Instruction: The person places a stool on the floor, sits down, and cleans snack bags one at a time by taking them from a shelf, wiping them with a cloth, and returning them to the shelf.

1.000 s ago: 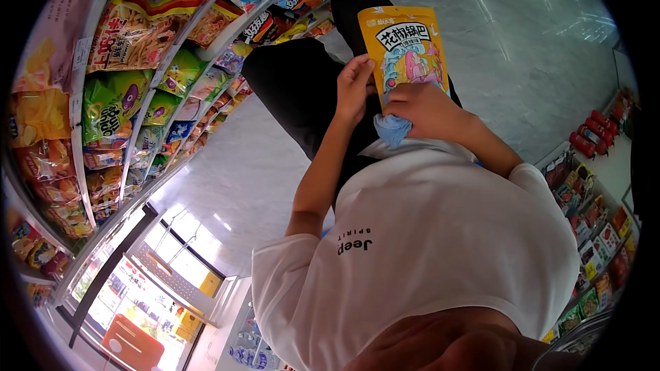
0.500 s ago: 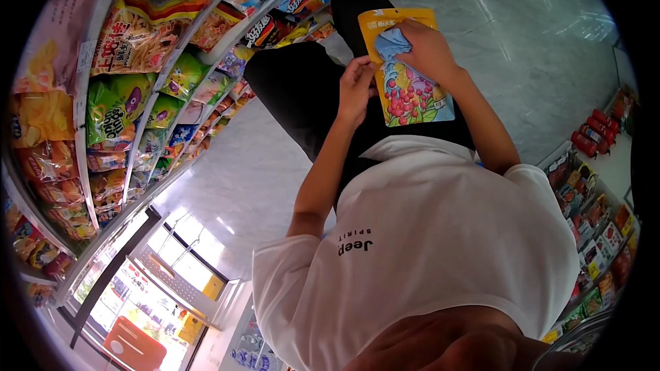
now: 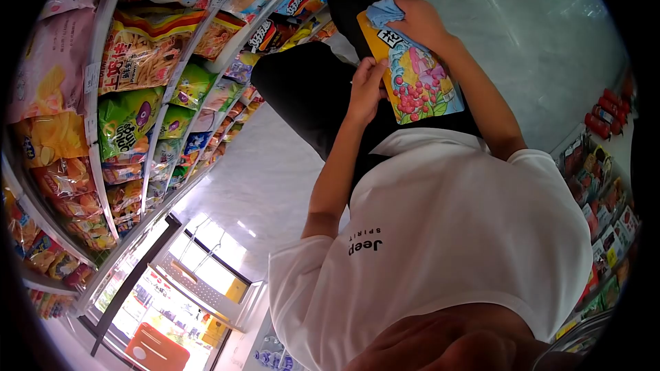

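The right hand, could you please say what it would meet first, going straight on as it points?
Past the blue cloth it holds, the right hand would probably meet the black trouser leg first, though depth is unclear.

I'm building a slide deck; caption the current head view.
Left hand holds a yellow snack pouch; right hand holds a blue cloth at its top, near snack shelves.

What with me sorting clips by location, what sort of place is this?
Probably a convenience store: shelves of snack bags, price tags on their edges, and packets racked on the other side.
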